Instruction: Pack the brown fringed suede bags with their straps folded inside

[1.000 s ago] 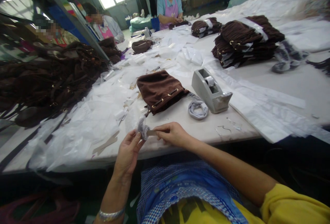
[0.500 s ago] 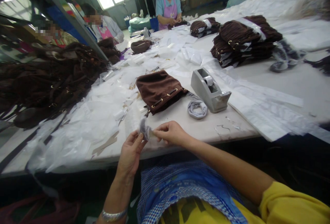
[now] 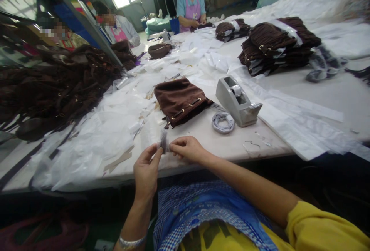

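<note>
Small wrapped item (image 3: 164, 144): pale, crumpled in clear film, held at the near table edge, low centre of view. Contents cannot be made out. Left hand (image 3: 147, 172) pinches it from 7 o'clock, thumb and fingertips closed on the wrapping. Right hand (image 3: 187, 149) pinches it from 3 o'clock, fingers closed on its right side. Both hands hover just above the white table (image 3: 318, 89).

At 12 o'clock from the item, near, lies a brown drawstring pouch (image 3: 179, 100) with metal eyelets, flat on the table. At 2 o'clock, a grey coil of cord (image 3: 222, 122), and just beside it a grey tape dispenser (image 3: 237, 101). At 9 to 10 o'clock, loose sheets of white wrapping paper (image 3: 95, 139) cover the surface. Further at 10 o'clock, a large heap of brown pouches (image 3: 54, 89). At 1 o'clock, well apart, a bound stack of pouches (image 3: 276, 45). At the far end, a person in a pink apron (image 3: 191, 6) stands at the table.
</note>
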A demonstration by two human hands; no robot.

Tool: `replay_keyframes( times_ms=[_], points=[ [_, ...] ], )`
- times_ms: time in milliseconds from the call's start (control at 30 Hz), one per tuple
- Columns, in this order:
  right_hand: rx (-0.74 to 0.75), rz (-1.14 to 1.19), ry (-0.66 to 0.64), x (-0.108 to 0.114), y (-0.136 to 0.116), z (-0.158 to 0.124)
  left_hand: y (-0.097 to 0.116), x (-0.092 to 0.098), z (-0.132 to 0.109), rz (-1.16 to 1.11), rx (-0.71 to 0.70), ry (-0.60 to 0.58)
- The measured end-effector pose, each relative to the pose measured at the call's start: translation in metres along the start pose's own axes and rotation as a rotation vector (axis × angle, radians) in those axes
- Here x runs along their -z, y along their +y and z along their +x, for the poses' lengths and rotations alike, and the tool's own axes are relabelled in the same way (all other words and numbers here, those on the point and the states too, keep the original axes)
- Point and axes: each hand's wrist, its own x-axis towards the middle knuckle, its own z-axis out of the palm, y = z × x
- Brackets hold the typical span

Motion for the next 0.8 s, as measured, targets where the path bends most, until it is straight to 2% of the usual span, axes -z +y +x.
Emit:
replay_keyframes(
  times_ms=[133, 300, 533, 700, 800],
  points=[
    [0.141, -0.077, 0.02, 0.0, 0.008, 0.0, -0.002, -0.001, 0.0, -0.007, -0.017, 0.031],
    [0.026, -0.018, 0.054, 0.001, 0.005, -0.002, -0.002, 0.0, 0.0, -0.004, -0.019, -0.012],
    [0.061, 0.087, 0.093, -0.006, 0.002, 0.004, 0.0, 0.009, 0.008, -0.003, -0.012, -0.102],
    [0.066, 0.161, 0.096, -0.015, 0.0, 0.005, 0.002, 0.012, 0.01, -0.049, 0.047, -0.111],
    [0.067, 0.199, 0.142, -0.019, -0.002, 0.005, 0.003, 0.012, 0.01, -0.059, 0.044, -0.116]
  ],
)
